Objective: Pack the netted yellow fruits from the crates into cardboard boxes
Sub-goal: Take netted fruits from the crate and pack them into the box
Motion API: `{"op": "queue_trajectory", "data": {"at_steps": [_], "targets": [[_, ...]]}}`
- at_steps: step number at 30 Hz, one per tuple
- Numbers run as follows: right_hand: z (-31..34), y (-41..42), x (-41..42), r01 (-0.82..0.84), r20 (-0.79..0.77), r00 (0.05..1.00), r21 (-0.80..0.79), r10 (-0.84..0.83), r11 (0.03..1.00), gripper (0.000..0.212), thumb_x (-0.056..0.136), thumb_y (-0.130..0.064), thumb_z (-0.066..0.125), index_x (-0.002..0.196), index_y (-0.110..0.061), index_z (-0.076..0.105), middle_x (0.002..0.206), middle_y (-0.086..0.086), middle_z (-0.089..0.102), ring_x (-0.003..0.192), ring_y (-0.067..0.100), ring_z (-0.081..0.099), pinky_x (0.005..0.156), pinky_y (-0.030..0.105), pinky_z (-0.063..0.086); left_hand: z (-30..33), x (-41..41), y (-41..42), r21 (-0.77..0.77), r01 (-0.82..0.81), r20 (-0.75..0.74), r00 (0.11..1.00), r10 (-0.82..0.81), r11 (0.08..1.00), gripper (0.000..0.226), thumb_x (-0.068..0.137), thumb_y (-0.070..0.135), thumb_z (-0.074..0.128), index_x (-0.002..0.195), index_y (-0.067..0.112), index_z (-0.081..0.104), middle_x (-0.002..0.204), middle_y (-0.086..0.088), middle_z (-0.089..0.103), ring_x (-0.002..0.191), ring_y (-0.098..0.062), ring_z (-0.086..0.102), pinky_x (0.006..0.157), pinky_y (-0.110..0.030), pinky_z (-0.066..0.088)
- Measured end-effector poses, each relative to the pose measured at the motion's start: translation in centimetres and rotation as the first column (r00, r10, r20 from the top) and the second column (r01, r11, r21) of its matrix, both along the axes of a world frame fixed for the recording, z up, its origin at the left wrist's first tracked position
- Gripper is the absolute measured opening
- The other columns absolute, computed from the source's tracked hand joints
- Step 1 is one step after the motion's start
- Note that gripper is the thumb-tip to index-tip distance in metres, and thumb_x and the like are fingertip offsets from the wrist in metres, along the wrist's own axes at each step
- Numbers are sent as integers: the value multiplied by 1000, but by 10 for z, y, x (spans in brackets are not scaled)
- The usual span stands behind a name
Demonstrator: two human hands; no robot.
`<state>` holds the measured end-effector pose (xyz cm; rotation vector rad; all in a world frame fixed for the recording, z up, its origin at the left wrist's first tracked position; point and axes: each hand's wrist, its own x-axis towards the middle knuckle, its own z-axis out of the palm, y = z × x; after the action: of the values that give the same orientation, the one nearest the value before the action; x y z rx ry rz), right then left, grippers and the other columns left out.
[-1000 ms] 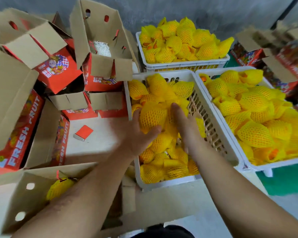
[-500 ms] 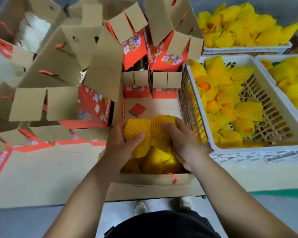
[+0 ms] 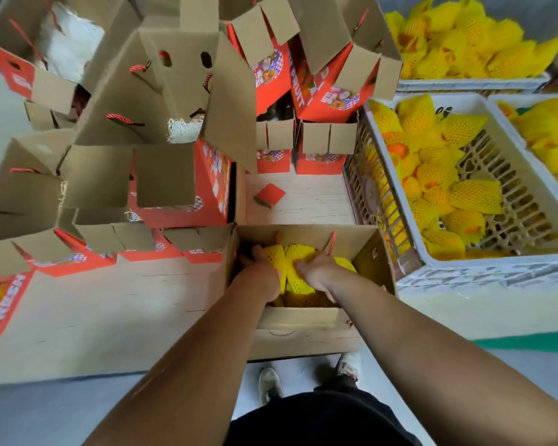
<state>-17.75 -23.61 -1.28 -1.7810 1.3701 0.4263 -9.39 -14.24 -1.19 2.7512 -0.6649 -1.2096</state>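
Both hands, left (image 3: 261, 274) and right (image 3: 319, 274), each grip a netted fruit (image 3: 295, 268) side by side, low inside the open box (image 3: 306, 317), with the crate (image 3: 464, 268) just to the right.

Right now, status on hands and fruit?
Left hand and right hand both gripping netted fruits, down inside open cardboard box. Nothing blocking. Nearest crate partly full.

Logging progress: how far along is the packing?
Early. Done: some fruit already lies low in the open box. In hand: left hand and right hand each press netted fruits down into it. Left: the near crate is part full, two more crates look heaped, and many empty boxes wait.
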Motion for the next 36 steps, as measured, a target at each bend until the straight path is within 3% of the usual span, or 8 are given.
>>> {"op": "queue_trajectory", "data": {"at_steps": [3,7,13,20,23,25,30,36], "targets": [[-2,-1,-2,-27,9,1000,-66,28,997,65,103,-44,50,156,-12,31,162,17,23,144,40,37,116,38,37,10,-8,3,-109,47,107,994,-35,993,74,102,23,58,155,15,7,160,-19,10,145,-41,33,114,-50,37],[5,-11,-26,-137,97,984,-128,150,982,57,100,-39,55,151,-18,41,151,16,45,134,36,51,108,36,44,23,-15,17,-371,160,324,945,-34,915,45,103,28,54,143,22,34,143,-13,35,130,-35,43,107,-45,41],[45,-33,-65,9,494,864,-207,96,978,26,96,-21,57,120,-28,64,102,-1,74,95,24,69,84,37,54,55,-43,-26,-783,57,6,996,-84,619,21,109,45,40,112,29,53,91,12,63,80,4,60,66,-14,42],[75,-119,-119,194,697,706,-364,127,911,39,98,-6,49,130,-24,62,112,-6,72,96,9,68,82,25,54,66,-93,-137,-880,213,143,971,-191,425,26,110,36,41,110,22,63,100,4,65,92,-11,61,74,-29,46],[64,-169,-148,194,640,761,-381,106,904,38,95,-7,52,128,-25,61,104,-8,69,78,-1,65,64,12,46,62,-109,-193,-814,403,306,910,-280,418,26,105,33,45,104,19,67,96,-1,68,91,-22,63,76,-44,48],[49,-201,-165,129,546,830,-387,114,913,41,95,-10,56,134,-22,57,112,-3,67,84,9,67,63,16,41,52,-115,-222,-686,537,415,843,-343,491,24,102,33,47,105,23,69,98,0,71,96,-26,64,80,-47,48],[16,-269,-178,-161,238,935,-373,262,914,60,95,-22,63,151,-19,41,144,14,53,129,36,54,96,38,44,30,-125,-261,-237,757,702,567,-431,609,18,94,39,54,103,30,67,101,6,71,110,-27,53,94,-42,33],[-19,-298,-151,-665,-145,728,-388,671,638,61,90,-26,69,143,-13,41,142,13,47,133,42,47,105,47,43,37,-125,-277,155,761,675,384,-630,630,14,95,26,58,102,26,70,106,3,72,116,-26,56,107,-42,32]]}}
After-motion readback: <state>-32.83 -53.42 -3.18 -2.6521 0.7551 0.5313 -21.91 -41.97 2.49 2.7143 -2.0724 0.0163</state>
